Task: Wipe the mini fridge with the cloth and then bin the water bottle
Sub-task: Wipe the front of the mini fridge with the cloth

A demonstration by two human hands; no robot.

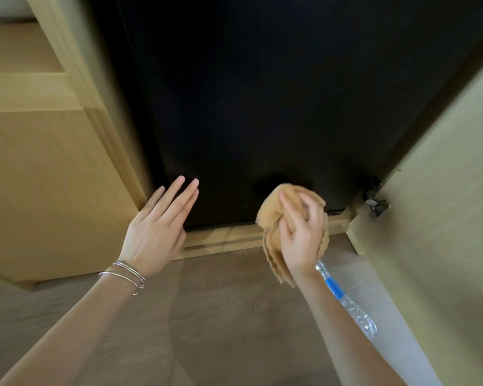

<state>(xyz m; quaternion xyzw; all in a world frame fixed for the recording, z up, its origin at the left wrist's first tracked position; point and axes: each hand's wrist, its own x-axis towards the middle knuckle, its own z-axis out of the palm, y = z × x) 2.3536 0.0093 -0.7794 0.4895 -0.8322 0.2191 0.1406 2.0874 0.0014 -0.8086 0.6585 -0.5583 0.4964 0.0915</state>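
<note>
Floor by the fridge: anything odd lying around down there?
Yes. A crumpled water bottle with a blue label lies on its side on the floor, partly hidden by the right arm. A few crumbs dot the floor near the cabinet base. The cloth is in the right hand.

Wooden floor; water bottle lying on it

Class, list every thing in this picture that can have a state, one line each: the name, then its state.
mini fridge: door shut, black front facing out.
cabinet door: swung open at the right.
cloth: bunched up, pressed low on the fridge front.
right hand: gripping the cloth.
left hand: open, fingers straight, holding nothing.
water bottle: lying on the floor, looks empty, partly hidden by the right forearm.
</note>
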